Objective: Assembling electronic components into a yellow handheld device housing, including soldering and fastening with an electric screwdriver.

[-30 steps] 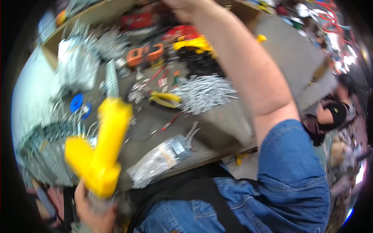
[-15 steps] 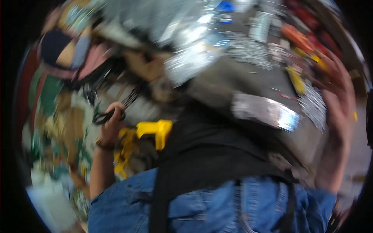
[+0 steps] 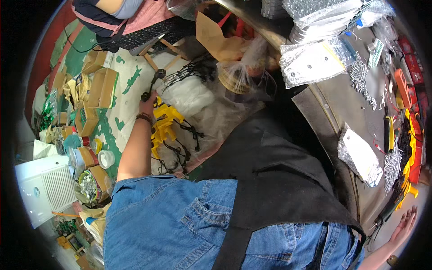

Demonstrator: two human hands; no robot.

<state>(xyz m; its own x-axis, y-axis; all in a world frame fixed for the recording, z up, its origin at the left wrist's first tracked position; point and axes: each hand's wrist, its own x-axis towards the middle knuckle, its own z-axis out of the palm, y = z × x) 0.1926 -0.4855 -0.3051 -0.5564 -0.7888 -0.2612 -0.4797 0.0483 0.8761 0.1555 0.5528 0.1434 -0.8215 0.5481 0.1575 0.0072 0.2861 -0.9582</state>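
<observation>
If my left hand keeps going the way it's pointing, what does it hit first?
Probably the black cables just past the left hand, which already grips a black cable end; depth is hard to judge.

Left hand down at the floor pile, right hand flat on the bench

Left hand (image 3: 147, 104) is closed around a black cable (image 3: 155, 81) just above a heap of yellow parts (image 3: 163, 128) tangled in more black wires, all lying on clear plastic on the floor. Cardboard boxes (image 3: 101, 87) sit further left, well apart from it. Right hand (image 3: 403, 227) rests open on the bench (image 3: 335, 101) edge, near a pile of screws (image 3: 392, 164) and a bagged card (image 3: 360, 155). Black apron over denim fills the middle.
</observation>
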